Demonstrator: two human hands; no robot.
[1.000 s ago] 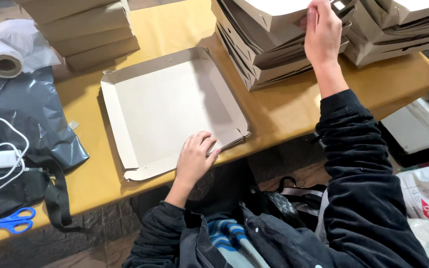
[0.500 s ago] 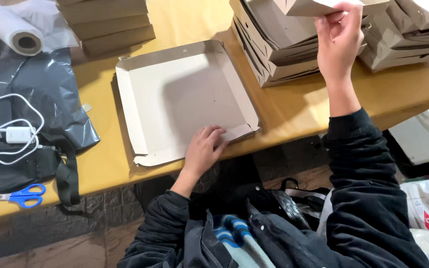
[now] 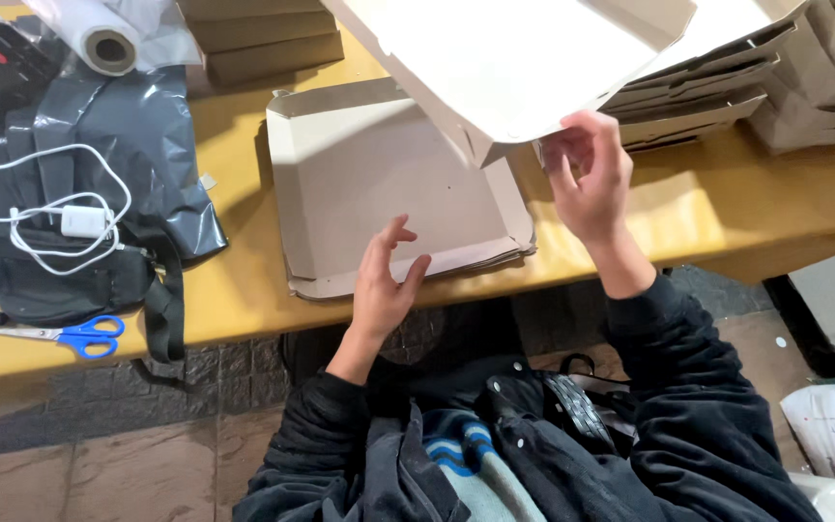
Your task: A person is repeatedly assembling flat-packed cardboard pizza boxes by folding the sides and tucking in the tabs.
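Gripping its near edge, the right hand [image 3: 587,179] holds a white box [image 3: 524,58] tilted above the flat tray [image 3: 388,184], steadied (fingers spread, grasping nothing) by the left hand [image 3: 384,285] on the surface [image 3: 717,213].

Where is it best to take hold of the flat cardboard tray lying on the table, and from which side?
Probably the near rim of the flat cardboard tray, from the table's front edge. That rim slightly overhangs the table edge, so fingers can slip under it. The left hand already rests there; the right hand holds the white box above the far corner.
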